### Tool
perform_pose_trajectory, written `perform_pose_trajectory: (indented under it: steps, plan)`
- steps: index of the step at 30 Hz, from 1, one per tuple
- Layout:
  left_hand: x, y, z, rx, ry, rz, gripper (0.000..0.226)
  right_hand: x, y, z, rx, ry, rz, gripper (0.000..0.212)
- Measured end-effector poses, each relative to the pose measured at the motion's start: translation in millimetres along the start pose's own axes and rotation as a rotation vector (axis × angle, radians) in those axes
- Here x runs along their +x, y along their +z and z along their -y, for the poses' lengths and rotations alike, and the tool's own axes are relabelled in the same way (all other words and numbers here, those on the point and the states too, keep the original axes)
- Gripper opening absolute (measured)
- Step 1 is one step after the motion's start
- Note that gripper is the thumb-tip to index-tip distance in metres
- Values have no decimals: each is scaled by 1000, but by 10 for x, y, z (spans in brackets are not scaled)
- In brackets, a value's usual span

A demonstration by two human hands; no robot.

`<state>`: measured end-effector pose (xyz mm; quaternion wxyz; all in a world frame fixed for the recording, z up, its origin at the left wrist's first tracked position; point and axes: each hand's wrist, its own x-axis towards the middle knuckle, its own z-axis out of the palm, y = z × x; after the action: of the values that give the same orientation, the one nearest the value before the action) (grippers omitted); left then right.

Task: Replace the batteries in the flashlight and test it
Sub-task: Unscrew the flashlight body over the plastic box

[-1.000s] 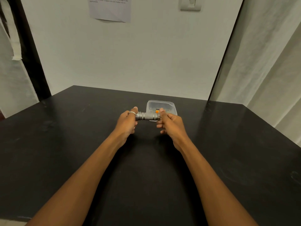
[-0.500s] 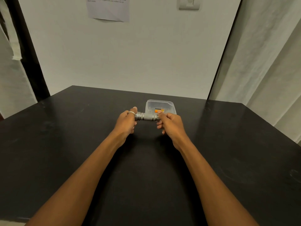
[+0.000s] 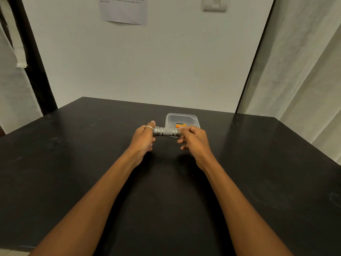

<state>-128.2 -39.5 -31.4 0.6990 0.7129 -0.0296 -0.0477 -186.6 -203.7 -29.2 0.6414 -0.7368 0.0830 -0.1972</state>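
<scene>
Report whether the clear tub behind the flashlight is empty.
Not empty: the clear tub holds a small orange-and-black item; its identity is unclear.

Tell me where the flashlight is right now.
In the head view the flashlight is centre frame, held sideways between the left hand and right hand over the table, just nearer than the clear tub.

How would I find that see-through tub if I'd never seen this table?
Start at the black tabletop, toward its far edge by the white wall. The shallow clear plastic tub sits just beyond the grey metal flashlight gripped by left hand and right hand. Only it is see-through, holding a small orange-and-black item.
</scene>
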Motion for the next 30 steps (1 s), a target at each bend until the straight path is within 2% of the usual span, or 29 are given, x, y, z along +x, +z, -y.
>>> perform_pose_trajectory:
  steps: [1, 3, 7, 10, 15, 20, 23, 28, 30]
  plan:
    - [3, -3, 3, -3, 0, 1, 35, -3, -7, 10, 16, -22, 13, 12]
    - [12, -6, 6, -10, -2, 1, 36, -8, -17, 25, 39, -53, 31, 14]
    - [18, -2, 13, -4, -6, -3, 35, -20, 19, 38, 54, 12, 28, 18]
    - [26, 5, 21, -7, -4, -3, 35, -24, 22, 35, -19, 82, 15, 32]
    - [49, -6, 27, -17, -13, -1, 35, -26, -14, 43, 74, 21, 61, 12]
    - [34, -6, 25, -16, -4, 7, 34, -28, 9, 50, 113, 37, 77, 16]
    - [20, 0, 22, -16, -2, 5, 34, -34, 24, 41, 13, 73, 25, 32]
    - [1, 4, 2, -21, -5, 5, 33, -33, -23, 42, 50, 2, 42, 12]
    - [3, 2, -1, -24, -14, 3, 34, -35, -47, 58, 57, -38, 61, 12]
